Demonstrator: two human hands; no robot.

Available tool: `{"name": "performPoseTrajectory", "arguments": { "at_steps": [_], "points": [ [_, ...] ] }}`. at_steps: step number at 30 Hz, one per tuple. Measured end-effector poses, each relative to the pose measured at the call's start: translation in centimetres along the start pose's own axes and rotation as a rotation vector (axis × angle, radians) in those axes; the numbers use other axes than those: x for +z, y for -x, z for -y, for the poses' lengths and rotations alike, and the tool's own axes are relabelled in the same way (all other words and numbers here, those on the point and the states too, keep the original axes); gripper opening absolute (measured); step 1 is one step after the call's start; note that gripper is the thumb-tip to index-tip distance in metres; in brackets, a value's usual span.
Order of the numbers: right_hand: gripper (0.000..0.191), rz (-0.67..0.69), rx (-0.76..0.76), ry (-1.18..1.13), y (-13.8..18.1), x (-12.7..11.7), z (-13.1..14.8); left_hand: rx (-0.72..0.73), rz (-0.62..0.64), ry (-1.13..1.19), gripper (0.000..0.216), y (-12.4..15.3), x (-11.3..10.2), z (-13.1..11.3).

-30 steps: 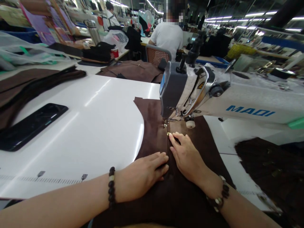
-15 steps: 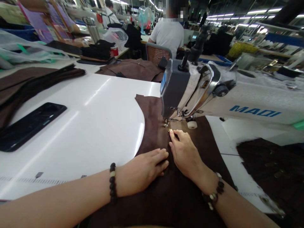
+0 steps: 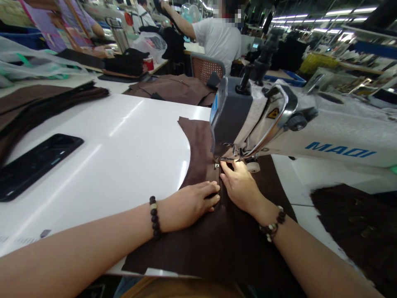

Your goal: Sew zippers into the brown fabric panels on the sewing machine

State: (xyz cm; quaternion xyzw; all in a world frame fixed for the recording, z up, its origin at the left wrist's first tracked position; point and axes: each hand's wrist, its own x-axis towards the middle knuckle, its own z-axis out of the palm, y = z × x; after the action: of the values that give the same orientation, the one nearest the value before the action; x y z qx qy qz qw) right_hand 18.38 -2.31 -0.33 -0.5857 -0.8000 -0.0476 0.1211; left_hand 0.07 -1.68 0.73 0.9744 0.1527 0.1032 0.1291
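Observation:
A dark brown fabric panel [image 3: 198,248] lies under the needle end of a sewing machine [image 3: 232,111], with a seam line running up its middle to the presser foot [image 3: 216,165]. My left hand [image 3: 192,205] rests flat on the fabric, left of that line, its fingers reaching to it. On the line's other side, my right hand [image 3: 243,186] presses the fabric with fingers extended. Its index fingertip is close beside the presser foot, and the thumb sits just below. Whatever lies directly under the right fingertips is hidden.
A phone [image 3: 40,165] lies on the white table [image 3: 139,157] at left, below stacked brown fabric pieces [image 3: 46,101]. More brown fabric [image 3: 347,223] is at right and behind the machine. A person in a white shirt [image 3: 217,41] sits ahead, one arm raised.
The fabric and both my hands have moved forward, toward the machine. The gold-coloured metal piece at my right fingertips is no longer visible. The person ahead has raised an arm.

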Motion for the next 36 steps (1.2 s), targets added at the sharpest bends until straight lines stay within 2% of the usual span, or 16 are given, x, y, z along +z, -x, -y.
{"name": "performPoseTrajectory", "arguments": {
  "at_steps": [6,9,12,15,28,36],
  "points": [
    [0.039,0.071,0.026,-0.147,0.3,-0.7,-0.7,-0.008,-0.014,0.000,0.024,-0.1,0.1,-0.1],
    [0.047,0.111,0.061,-0.068,2.3,-1.4,0.2,-0.048,-0.018,-0.054,0.027,0.3,0.4,-0.9],
    [0.046,0.159,0.043,-0.016,4.5,-1.5,0.9,-0.102,-0.036,-0.084,0.037,0.8,0.7,-1.8],
    [0.046,0.178,0.015,-0.027,5.3,-1.3,0.8,-0.123,-0.041,-0.079,0.038,1.2,0.9,-2.1],
    [0.046,0.172,0.003,-0.017,4.3,-1.0,0.1,-0.094,-0.044,-0.084,0.032,1.1,1.1,-1.2],
    [0.047,0.182,0.002,-0.007,2.7,-0.7,-0.7,-0.089,-0.052,-0.080,0.028,0.3,0.9,0.4]
  ]
}}
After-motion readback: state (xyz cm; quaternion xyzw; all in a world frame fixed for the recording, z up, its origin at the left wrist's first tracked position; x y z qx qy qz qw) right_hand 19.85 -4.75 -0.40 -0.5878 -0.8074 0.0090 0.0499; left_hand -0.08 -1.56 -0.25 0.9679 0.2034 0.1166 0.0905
